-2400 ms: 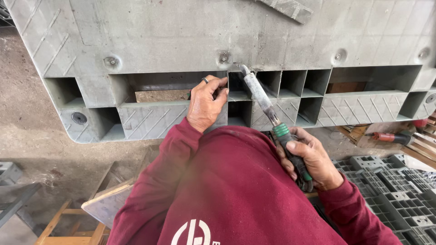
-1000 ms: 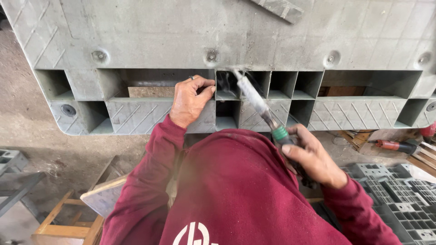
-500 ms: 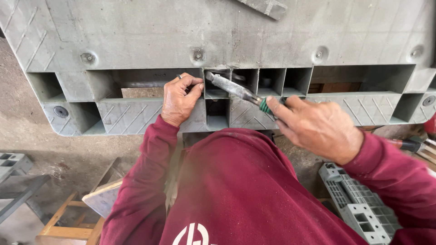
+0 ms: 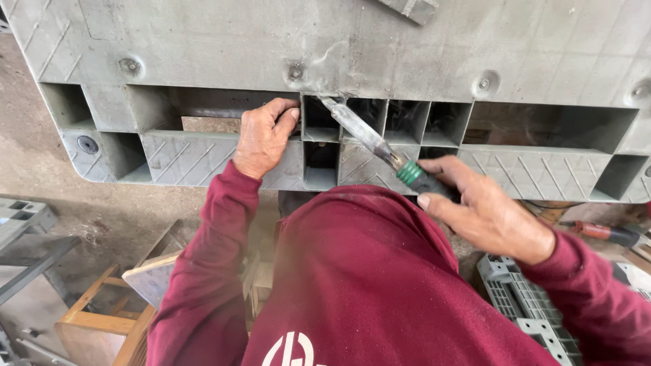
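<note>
My right hand [image 4: 491, 217] has swung in from the lower right and grips the tool [image 4: 380, 150], tip now at the pallet [image 4: 203, 41] rib, centre frame. My left hand [image 4: 261, 139] stays clenched on the rib edge. Contact made.

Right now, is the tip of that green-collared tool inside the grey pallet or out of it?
In. The tool, gripped by the right hand, slants up with its tip at a rib edge of the plastic pallet; the left hand grips the opening beside it.
</note>
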